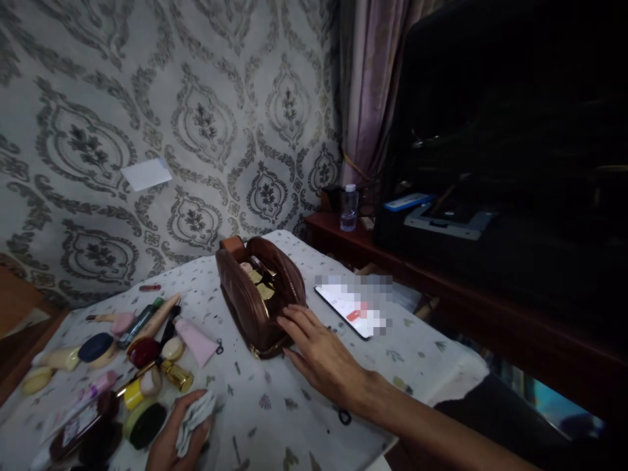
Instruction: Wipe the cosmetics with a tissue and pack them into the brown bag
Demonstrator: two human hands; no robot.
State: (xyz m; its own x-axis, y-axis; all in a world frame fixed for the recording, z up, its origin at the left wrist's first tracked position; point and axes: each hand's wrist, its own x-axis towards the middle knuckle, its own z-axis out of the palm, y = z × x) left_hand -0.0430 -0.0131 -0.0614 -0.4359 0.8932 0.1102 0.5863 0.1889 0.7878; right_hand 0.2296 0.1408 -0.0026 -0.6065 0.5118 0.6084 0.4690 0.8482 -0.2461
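A brown leather cosmetic bag (pixel 255 294) stands unzipped on the patterned tablecloth (pixel 275 405), with several small items showing inside it. My right hand (pixel 318 353) lies flat beside the bag, fingers stretched out and touching its near right side. At the lower left, my left hand (pixel 179 435) is closed around a crumpled white tissue (pixel 193 418). It rests just in front of a spread of cosmetics (pixel 137 353): tubes, compacts, small jars and a pink tube.
A phone (pixel 353 307) with a lit screen lies right of the bag. Behind it, a dark wooden cabinet (pixel 441 275) holds a small water bottle (pixel 348 208) and a large dark television. Patterned wallpaper and a curtain stand behind the table.
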